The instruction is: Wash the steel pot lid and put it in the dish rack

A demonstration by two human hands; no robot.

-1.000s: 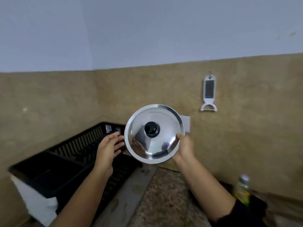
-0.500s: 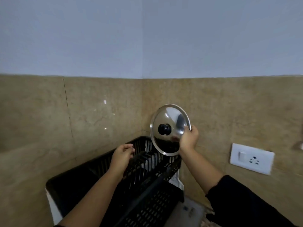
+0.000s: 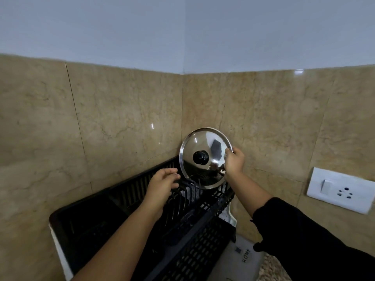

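Head view. The right hand (image 3: 234,162) is raised in front of the tiled corner, forearm running up from the lower right out of a black sleeve (image 3: 308,240). Its fingers are closed on the right rim of the lid (image 3: 205,158), thumb toward the camera on the domed face, the other fingers hidden behind the rim. The lid stands nearly upright on edge, domed side and black knob (image 3: 200,157) facing the camera. Its lower edge sits at the far end of the rack (image 3: 125,201), among or just above the upright tines (image 3: 186,191); whether it rests on them cannot be told.

The left hand (image 3: 163,182) reaches in from the lower left with the forearm bare. Its fingers are loosely curled and partly spread over the tines, just left of the lid's lower edge and apart from it. It grips nothing that can be seen; contact with the tines cannot be confirmed.

Hidden or unclear: the rack interior is dark and its contents are hard to make out. 1 pale item shows between the tines below the lid, unidentified. The rack's near end is cut off by the bottom edge. A white tray (image 3: 230,216) projects beneath the rack's right side, mostly covered. A grey mat (image 3: 239,258) with a printed label lies on the counter at the lower right, partly hidden by the sleeve.

1 white switch and socket plate (image 3: 341,190) is fixed to the right wall, well apart from the lid.
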